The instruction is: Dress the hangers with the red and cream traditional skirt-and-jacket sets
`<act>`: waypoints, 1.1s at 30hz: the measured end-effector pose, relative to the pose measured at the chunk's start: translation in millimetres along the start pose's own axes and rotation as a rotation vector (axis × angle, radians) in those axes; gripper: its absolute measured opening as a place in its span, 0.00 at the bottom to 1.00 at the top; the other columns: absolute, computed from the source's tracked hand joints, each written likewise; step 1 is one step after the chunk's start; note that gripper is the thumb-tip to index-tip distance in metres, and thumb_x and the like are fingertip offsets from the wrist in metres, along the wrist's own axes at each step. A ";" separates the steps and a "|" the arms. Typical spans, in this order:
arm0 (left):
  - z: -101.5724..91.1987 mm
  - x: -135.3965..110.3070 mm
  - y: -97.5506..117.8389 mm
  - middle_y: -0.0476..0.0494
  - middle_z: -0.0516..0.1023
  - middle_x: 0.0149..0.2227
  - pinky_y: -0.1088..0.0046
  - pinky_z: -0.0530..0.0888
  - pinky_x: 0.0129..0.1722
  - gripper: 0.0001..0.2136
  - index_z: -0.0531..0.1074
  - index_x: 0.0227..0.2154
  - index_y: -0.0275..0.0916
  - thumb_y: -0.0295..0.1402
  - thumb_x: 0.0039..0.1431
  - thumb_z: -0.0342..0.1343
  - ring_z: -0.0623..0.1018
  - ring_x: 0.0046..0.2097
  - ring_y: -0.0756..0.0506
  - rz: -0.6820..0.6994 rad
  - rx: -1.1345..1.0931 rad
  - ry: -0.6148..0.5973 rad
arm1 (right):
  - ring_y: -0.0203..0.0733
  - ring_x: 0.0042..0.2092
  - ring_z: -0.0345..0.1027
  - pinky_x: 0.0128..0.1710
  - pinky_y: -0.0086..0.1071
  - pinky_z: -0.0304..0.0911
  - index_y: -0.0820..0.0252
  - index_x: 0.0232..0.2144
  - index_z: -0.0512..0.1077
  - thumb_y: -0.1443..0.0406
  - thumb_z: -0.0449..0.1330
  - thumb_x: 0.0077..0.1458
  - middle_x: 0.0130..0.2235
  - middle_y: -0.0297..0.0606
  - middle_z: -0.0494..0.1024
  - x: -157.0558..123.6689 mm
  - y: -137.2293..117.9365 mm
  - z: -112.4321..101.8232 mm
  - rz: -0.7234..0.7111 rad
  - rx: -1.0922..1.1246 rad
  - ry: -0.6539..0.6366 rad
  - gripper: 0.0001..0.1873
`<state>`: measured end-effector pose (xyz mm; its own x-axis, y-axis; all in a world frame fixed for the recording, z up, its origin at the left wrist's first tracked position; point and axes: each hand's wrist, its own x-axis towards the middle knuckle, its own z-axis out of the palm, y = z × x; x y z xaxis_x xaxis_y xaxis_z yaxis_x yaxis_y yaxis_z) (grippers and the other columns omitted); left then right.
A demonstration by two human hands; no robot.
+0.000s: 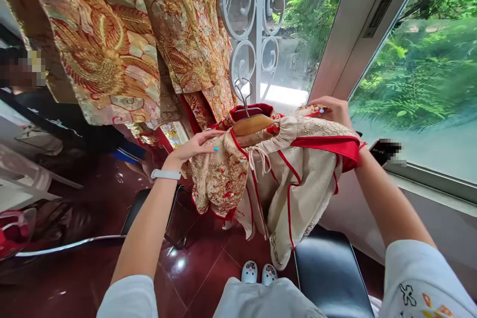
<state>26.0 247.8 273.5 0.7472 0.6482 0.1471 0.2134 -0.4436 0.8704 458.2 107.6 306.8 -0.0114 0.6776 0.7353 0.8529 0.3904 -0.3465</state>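
In front of me hangs an embroidered jacket (227,186) in gold and cream with red trim, on a wooden hanger (253,125) with a metal hook. Its cream lining (309,179) shows on the right side, and thin cream ties (260,155) are knotted in a bow near the neck. My left hand (196,145) grips the jacket's left-side shoulder, thumb on the near face. On the other side, my right hand (333,111) is closed on the cloth by the far shoulder, beside a beaded edge; some of its fingers are hidden.
More gold and red embroidered garments (108,59) hang at upper left. Behind the hanger stands white scrolled metalwork (253,25), beside a window (421,84). A black chair seat (331,273) is below right, another (137,208) left. A person (44,114) is at far left.
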 end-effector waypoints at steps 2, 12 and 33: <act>6.1 1.3 3.1 0.37 0.76 0.57 0.56 0.68 0.63 0.27 0.75 0.53 0.38 0.40 0.49 0.66 0.74 0.60 0.37 0.070 0.043 0.041 | 0.40 0.39 0.74 0.40 0.33 0.68 0.63 0.35 0.77 0.70 0.56 0.57 0.36 0.42 0.82 8.6 7.5 -1.9 -0.009 0.026 0.022 0.10; 166.4 39.7 125.8 0.40 0.73 0.55 0.57 0.67 0.60 0.19 0.71 0.55 0.42 0.31 0.60 0.58 0.71 0.57 0.40 0.698 0.894 0.318 | 0.40 0.31 0.66 0.30 0.32 0.57 0.58 0.32 0.75 0.64 0.57 0.59 0.32 0.39 0.75 6.5 -14.4 -26.2 -0.173 -0.397 0.058 0.08; 203.4 73.9 74.1 0.36 0.74 0.55 0.48 0.66 0.56 0.23 0.70 0.59 0.55 0.27 0.65 0.50 0.71 0.56 0.35 0.591 1.231 0.294 | 0.46 0.41 0.72 0.44 0.41 0.70 0.58 0.43 0.72 0.54 0.52 0.60 0.40 0.42 0.79 -140.7 8.6 67.4 0.438 0.160 0.293 0.17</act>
<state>225.0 136.9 253.3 0.7946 0.2133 0.5684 0.4408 -0.8465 -0.2986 432.0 57.6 161.1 0.4919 0.6054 0.6257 0.6548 0.2164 -0.7242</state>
